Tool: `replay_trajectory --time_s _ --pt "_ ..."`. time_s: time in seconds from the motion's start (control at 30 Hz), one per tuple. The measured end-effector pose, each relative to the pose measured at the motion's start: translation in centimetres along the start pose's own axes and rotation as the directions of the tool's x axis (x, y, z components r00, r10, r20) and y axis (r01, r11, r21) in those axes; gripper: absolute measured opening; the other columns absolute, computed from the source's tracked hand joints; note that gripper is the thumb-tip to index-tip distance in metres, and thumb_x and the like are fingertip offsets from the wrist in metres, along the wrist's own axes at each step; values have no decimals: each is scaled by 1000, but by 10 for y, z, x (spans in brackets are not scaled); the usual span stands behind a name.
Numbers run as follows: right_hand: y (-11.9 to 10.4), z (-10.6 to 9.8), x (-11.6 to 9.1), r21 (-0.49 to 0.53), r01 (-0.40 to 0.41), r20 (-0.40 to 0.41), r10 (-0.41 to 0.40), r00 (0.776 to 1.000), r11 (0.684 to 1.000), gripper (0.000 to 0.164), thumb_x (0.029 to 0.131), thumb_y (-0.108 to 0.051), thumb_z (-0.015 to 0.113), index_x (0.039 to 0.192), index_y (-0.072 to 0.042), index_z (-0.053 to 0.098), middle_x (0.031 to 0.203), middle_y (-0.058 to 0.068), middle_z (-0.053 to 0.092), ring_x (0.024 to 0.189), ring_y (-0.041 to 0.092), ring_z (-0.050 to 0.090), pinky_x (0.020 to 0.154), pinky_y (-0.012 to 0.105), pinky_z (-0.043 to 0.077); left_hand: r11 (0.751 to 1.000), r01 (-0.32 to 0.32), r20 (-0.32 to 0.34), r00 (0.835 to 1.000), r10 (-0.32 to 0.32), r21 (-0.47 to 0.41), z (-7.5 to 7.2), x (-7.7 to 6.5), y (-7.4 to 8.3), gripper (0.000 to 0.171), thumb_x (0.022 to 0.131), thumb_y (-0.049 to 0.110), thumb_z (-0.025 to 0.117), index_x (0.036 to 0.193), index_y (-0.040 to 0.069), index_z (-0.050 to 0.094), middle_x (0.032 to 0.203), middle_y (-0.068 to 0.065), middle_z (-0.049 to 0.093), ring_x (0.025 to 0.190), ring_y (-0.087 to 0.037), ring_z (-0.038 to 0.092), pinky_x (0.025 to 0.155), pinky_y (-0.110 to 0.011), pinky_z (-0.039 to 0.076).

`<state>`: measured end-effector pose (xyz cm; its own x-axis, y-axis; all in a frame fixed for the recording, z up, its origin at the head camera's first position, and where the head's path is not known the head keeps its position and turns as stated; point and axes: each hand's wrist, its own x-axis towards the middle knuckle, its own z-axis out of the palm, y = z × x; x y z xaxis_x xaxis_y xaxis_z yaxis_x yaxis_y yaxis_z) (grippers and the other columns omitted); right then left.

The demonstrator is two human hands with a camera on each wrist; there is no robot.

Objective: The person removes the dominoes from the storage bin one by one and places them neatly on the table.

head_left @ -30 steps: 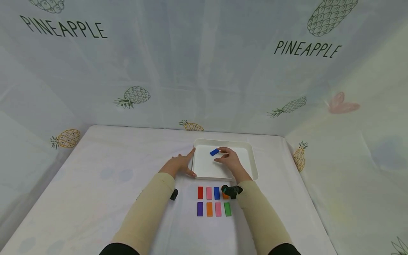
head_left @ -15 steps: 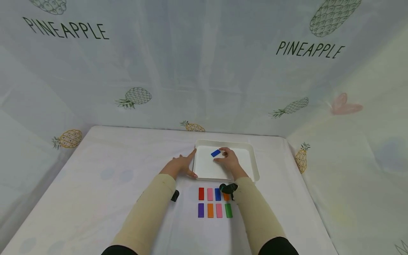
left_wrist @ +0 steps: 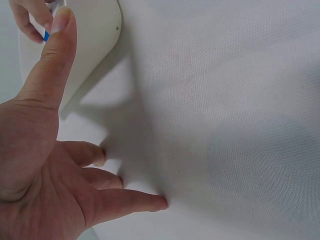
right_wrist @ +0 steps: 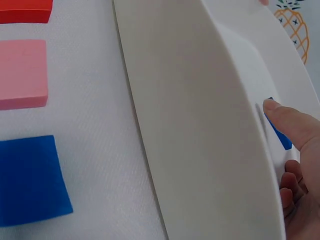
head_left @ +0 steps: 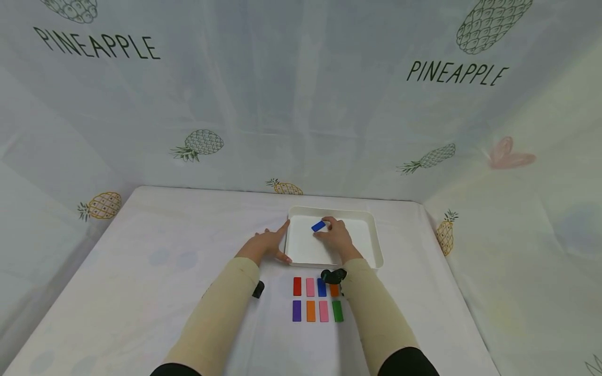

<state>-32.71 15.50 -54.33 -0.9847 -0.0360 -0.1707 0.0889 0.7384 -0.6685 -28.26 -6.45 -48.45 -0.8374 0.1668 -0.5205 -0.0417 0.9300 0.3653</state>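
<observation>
A white rectangular tray lies on the table, with one small flat blue block inside, turned at a slant. My right hand reaches over the tray's near rim and pinches this block between thumb and index finger. From the right wrist, the thumb overlaps the end of the blue block; the contact on its far side is hidden. At the tray's left side my left hand rests with spread fingers, one fingertip at the far left rim and the thumb at the near left corner.
Two rows of flat blocks lie before the tray: a red block, a pink block, a blue block, a partly covered orange block, then a purple block, orange, pink and green block. A pineapple-print curtain stands behind.
My right thumb has moved in toward the blue block, narrowing the gap between thumb and index finger. The block, tray and left hand stay in place; the head view shifted slightly.
</observation>
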Motion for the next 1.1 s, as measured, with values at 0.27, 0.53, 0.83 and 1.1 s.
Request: replay_trajectory --time_s 0.27,0.53,0.83,1.1 --pt "4 5 5 -70 -4 -38 1 999 998 60 86 -35 74 138 -14 52 113 16 52 91 28 52 83 43 48 1000 6 0 1000 -6 11 2 5 0 120 71 47 83 158 31 1 156 -26 19 136 -59 16 110 -66 18" --pt "4 11 7 -140 -15 -76 4 997 990 58 88 -39 70 138 -17 52 116 17 52 89 27 55 77 41 50 1000 6 -8 1000 -6 11 1 2 0 120 72 47 83 158 31 2 157 -26 18 136 -59 16 110 -66 19" --pt "5 6 2 -12 -2 -41 2 999 1000 56 91 -35 68 140 -14 50 120 17 51 101 30 52 93 45 46 1000 5 -7 1000 -5 16 2 5 -2 119 72 47 83 158 31 1 156 -26 19 136 -60 16 109 -67 19" --pt "11 -5 0 151 30 38 -36 999 988 55 92 -29 69 138 -6 52 126 19 53 108 31 53 91 43 48 1000 0 -1 1000 0 2 2 6 -2 120 71 46 83 158 31 1 156 -27 18 135 -61 15 109 -67 19"
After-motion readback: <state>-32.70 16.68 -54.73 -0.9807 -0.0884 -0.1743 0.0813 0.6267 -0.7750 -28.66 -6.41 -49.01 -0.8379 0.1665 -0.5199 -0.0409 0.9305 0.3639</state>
